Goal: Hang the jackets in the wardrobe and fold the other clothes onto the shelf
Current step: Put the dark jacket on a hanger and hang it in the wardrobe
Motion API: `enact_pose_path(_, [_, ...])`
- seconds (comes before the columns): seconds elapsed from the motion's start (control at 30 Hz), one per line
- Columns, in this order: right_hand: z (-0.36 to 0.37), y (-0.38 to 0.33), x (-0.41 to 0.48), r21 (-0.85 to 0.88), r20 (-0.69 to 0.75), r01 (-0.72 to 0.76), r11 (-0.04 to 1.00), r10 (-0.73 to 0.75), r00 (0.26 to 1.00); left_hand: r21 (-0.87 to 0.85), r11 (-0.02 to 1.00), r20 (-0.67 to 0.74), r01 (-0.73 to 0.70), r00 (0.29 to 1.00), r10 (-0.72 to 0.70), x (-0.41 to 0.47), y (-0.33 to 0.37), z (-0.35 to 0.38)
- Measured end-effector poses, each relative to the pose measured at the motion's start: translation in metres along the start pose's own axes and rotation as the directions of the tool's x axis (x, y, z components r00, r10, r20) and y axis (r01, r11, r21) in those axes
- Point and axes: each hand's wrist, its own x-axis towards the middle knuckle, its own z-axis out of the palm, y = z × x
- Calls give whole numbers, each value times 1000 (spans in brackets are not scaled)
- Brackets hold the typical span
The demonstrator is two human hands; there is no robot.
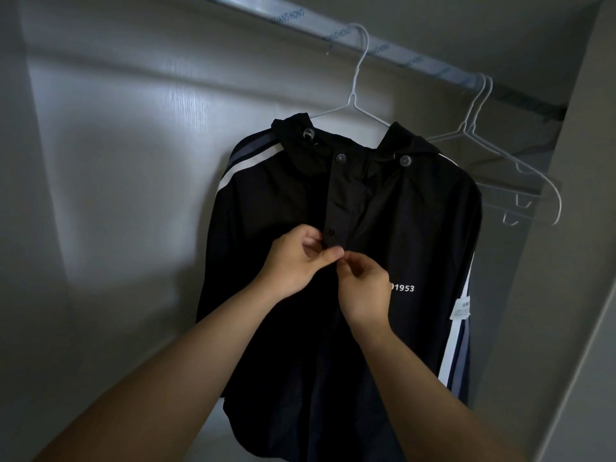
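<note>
The black hooded jacket (416,228), thin shiny fabric with white and grey stripes down the sleeves, hangs on a white wire hanger (354,95) hooked over the silver wardrobe rail (416,60), its front facing out. Both hands meet at the front placket just below a dark press stud (330,232). The left hand (293,265) has a narrow grip, thumb and curled fingers pinching the placket edge. The right hand (365,288) pinches the same spot from the other side with its fingertips (whether on cloth alone or on a stud half is hidden in the dark fabric). By my reading the step is fastening the front so the jacket sits closed on the hanger. The risk lies in pulling: a downward tug while pressing could drag the slippery shoulders off the thin wire, or tip the hook off the rail. A misaligned stud would leave the placket puckered. A white paper tag (460,308) dangles at the striped sleeve. Two empty white wire hangers (520,165) hang just beside the jacket on the rail, near enough to snag if it swings. Behind is the pale wardrobe back panel (116,161).
</note>
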Motion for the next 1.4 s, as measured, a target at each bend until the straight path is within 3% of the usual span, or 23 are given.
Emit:
enact_pose_path(0.17, [-4, 33, -13, -67, 7, -128, 990, 128, 992, 92, 991, -19, 98, 995, -97, -19, -47, 28])
enact_pose_path(0.5, [-16, 125, -57, -176, 58, -377, 909, 392, 918, 275, 942, 190, 190, 950, -247, -65, -133, 89])
enact_pose_path(0.67, [-23, 166, -86, -196, 49, -487, 851, 505, 862, 330, 902, 145, 278, 930, -339, -82, -148, 115])
enact_pose_path(0.83, [-31, 207, -122, -177, 18, -665, 726, 678, 735, 222, 911, 137, 347, 914, -381, -104, -146, 128])
enact_pose_path(0.93, [-34, 223, -140, -255, 62, -711, 655, 745, 664, 157, 930, 196, 333, 912, -360, -120, -152, 132])
enact_pose_path(1.17, [-39, 222, -159, -396, 11, -694, 601, 759, 651, 401, 780, 282, 480, 746, -603, -160, -186, 155])
enact_pose_path(1.23, [-41, 221, -160, -410, 23, -701, 584, 775, 632, 415, 761, 258, 498, 738, -624, -165, -186, 157])
enact_pose_path(1.27, [-40, 223, -160, -429, -8, -732, 529, 808, 589, 424, 762, 247, 489, 747, -617, -166, -186, 158])
enact_pose_path(1.3, [-42, 226, -163, -387, 14, -759, 524, 826, 564, 431, 766, 237, 477, 759, -606, -165, -185, 158])
enact_pose_path(1.33, [-42, 224, -166, -217, 5, -855, 471, 876, 482, 430, 774, 230, 465, 772, -592, -164, -182, 159])
enact_pose_path(1.4, [-40, 231, -178, -65, 30, -899, 433, 901, 432, 378, 796, 229, 472, 786, -574, -160, -175, 160])
